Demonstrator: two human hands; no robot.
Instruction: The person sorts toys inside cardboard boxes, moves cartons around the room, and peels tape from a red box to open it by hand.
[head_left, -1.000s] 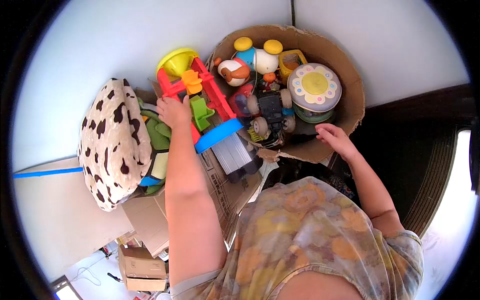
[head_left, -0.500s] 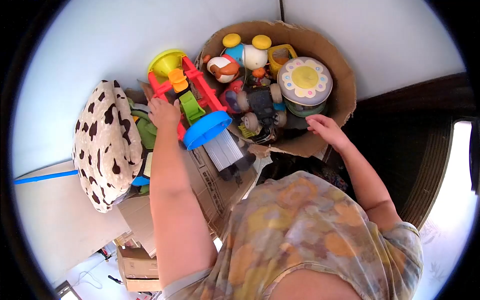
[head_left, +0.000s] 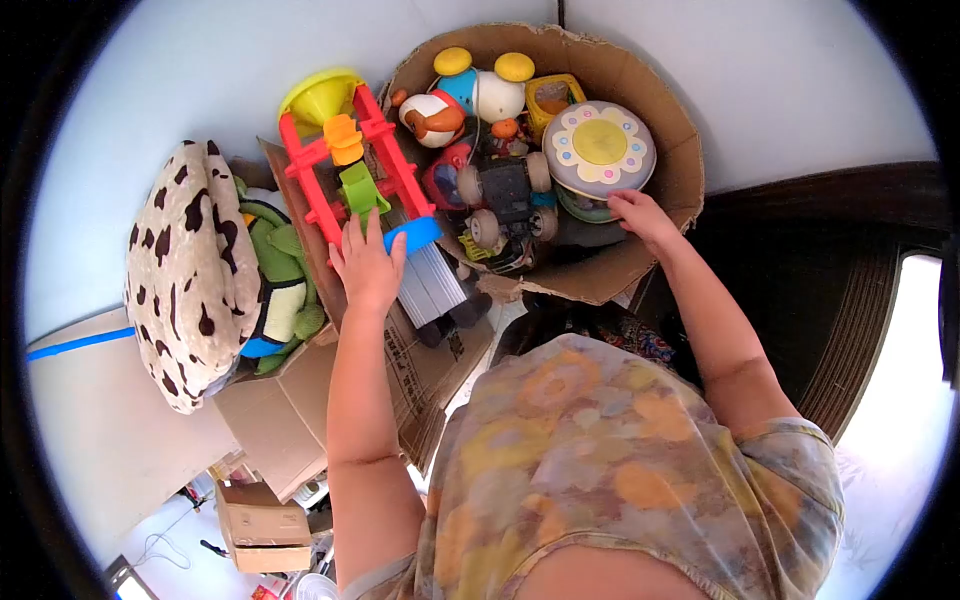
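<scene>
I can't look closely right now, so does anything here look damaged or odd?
Yes: the round box has a ragged, torn rim; inside, a toy car looks upside down, its dark underside showing.

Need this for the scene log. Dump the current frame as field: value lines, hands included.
left grip: at the blue base of the funnel toy, fingers spread; firm hold unclear
right grip: at the near side of the flower-topped drum; contact unclear
round cardboard box: holds the drum, an upturned toy vehicle and a white-and-blue toy with yellow wheels
funnel toy position: left of the round box
far left: spotted cloth beside a green plush
</scene>
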